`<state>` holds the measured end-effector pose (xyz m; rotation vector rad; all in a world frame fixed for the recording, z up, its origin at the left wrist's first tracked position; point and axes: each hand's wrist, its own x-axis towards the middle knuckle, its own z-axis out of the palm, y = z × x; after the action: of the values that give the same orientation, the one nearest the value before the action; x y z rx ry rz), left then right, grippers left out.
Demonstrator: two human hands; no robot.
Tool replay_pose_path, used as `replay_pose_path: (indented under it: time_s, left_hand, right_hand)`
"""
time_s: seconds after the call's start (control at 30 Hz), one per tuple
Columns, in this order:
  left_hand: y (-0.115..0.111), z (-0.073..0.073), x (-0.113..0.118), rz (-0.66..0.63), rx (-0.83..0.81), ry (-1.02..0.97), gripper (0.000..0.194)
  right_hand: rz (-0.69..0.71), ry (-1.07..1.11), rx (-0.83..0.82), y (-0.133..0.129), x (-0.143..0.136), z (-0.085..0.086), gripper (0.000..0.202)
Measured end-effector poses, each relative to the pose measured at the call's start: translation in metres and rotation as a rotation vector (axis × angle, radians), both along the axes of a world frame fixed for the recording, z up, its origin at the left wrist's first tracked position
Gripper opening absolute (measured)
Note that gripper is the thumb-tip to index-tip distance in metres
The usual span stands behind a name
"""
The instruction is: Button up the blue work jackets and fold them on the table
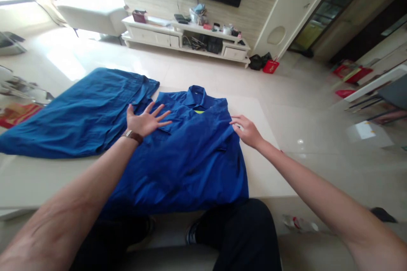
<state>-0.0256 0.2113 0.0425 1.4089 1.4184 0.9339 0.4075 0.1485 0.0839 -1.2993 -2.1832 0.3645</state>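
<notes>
A blue shirt (187, 165) with its collar at the far end lies spread over a white table, its lower part reaching the near edge by the knees. My left hand (146, 123) is palm up with its fingers spread, above the shirt's left side, holding nothing. At the shirt's right shoulder, my right hand (246, 130) has thumb and fingertips near the cloth edge; whether they pinch it is too small to tell. Another blue garment (79, 114) lies to the left of the shirt, partly alongside it.
The white table (265, 169) shows its surface right of the shirt. Beyond it stand a low white cabinet (152, 37) with small items on top and a red bag (270, 66) on the floor. Red items lie at the far left. My knees are under the near edge.
</notes>
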Motion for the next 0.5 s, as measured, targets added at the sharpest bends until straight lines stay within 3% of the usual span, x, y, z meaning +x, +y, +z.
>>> replay_pose_path:
  time_s: [0.07, 0.1, 0.17, 0.23, 0.3, 0.37, 0.5]
  left_hand:
    - [-0.026, -0.003, -0.024, -0.03, -0.231, -0.228, 0.05]
    - [-0.039, -0.008, -0.032, -0.018, -0.342, -0.246, 0.057]
    - [-0.066, -0.022, -0.038, 0.031, -0.481, -0.071, 0.066]
    - [-0.091, -0.039, -0.033, -0.006, -0.511, 0.167, 0.068]
    - [-0.114, -0.052, -0.022, -0.108, -0.48, 0.327, 0.062]
    - [-0.13, -0.06, -0.008, -0.191, -0.409, 0.444, 0.051]
    - [-0.135, -0.06, 0.012, -0.349, -0.368, 0.576, 0.023]
  right_hand:
    - [-0.119, -0.126, -0.108, -0.038, 0.021, -0.051, 0.033]
    - [-0.157, -0.191, -0.172, -0.06, 0.029, -0.077, 0.037]
    - [-0.292, -0.296, -0.262, -0.101, 0.037, -0.123, 0.045]
    - [-0.348, -0.395, -0.295, -0.134, 0.036, -0.156, 0.053]
    - [-0.404, -0.448, -0.264, -0.152, 0.029, -0.172, 0.054]
    - [-0.446, -0.476, -0.22, -0.158, 0.023, -0.176, 0.053]
    - [-0.477, -0.484, -0.178, -0.152, 0.019, -0.172, 0.052]
